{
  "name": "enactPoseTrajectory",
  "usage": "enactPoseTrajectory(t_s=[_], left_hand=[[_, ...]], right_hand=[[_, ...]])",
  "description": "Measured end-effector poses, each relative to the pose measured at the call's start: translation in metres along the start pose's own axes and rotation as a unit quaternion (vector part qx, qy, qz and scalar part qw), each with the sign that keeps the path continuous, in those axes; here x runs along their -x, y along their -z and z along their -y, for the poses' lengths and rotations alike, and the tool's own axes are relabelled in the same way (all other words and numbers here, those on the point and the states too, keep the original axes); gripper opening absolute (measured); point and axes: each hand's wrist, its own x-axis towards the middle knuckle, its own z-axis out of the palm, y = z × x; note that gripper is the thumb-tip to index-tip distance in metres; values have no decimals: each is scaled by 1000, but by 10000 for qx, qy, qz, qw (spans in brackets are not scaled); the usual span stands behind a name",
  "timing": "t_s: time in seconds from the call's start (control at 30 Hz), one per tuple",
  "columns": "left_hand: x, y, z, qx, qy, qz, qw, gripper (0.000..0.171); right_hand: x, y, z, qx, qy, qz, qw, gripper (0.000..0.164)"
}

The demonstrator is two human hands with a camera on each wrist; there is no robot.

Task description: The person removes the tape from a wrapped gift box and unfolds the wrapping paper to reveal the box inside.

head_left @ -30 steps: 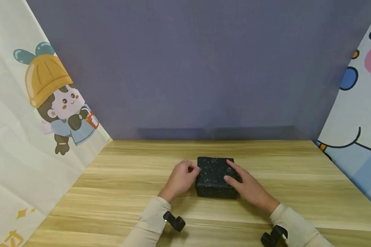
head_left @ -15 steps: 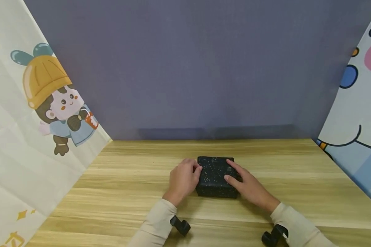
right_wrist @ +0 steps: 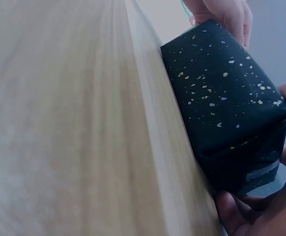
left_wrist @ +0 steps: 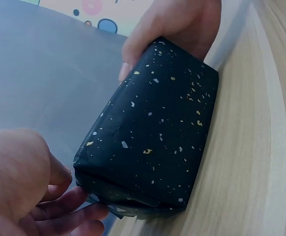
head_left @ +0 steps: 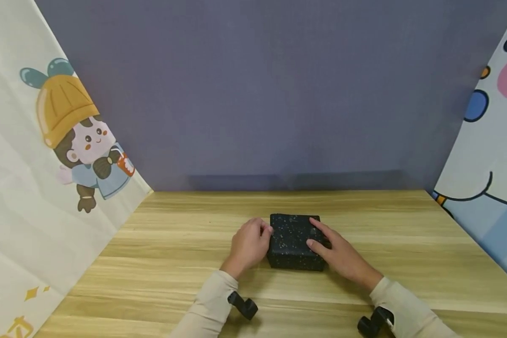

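Observation:
A box wrapped in black paper with gold and silver specks (head_left: 293, 237) lies flat on the wooden table. At its left end, my left hand (head_left: 249, 241) has its fingers bent and its thumb by the upper edge. The left wrist view shows these fingertips (left_wrist: 86, 211) at the loose folds of the wrapping paper (left_wrist: 128, 211), with the exact pinch partly hidden. My right hand (head_left: 342, 256) grips the right end, thumb and a finger on top. A shiny strip (right_wrist: 262, 170), perhaps tape, shows on that folded end in the right wrist view.
The wooden table (head_left: 173, 253) runs back to a grey-blue panel (head_left: 253, 94). White printed cloths with cartoon figures flank it, one on the left (head_left: 17, 188) and one on the right (head_left: 486, 188). Each wrist bears a small black camera (head_left: 242, 305).
My left hand shifts slightly right over the box's left edge, then back left a little. The box and my right hand stay almost still.

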Motion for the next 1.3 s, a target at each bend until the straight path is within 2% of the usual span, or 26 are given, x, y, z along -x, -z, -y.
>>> enactPoseTrajectory(t_s=[0.3,0.57,0.8,0.97,1.2,1.3], left_hand=[[0,2,3,325,145,116,9993,17],[-11,-6,4,870,447,329,9947,13],[-19,-13,5,1248,419,378,9906,14],[-18,-14,10,1698,501,539,9827,15],[-17,-13,14,2436,788,731,9639,17],[-18,-12,14,2540,787,750,9611,16]], right_hand=[[0,-1,-1,-15,20,43,10000,74],[-11,7,-14,-65,115,121,9998,73],[-22,14,-23,-6,150,202,9997,74],[-21,14,-23,-61,118,286,9995,74],[-23,15,-25,-71,121,268,9995,73],[-23,15,-25,-91,159,272,9995,73]])
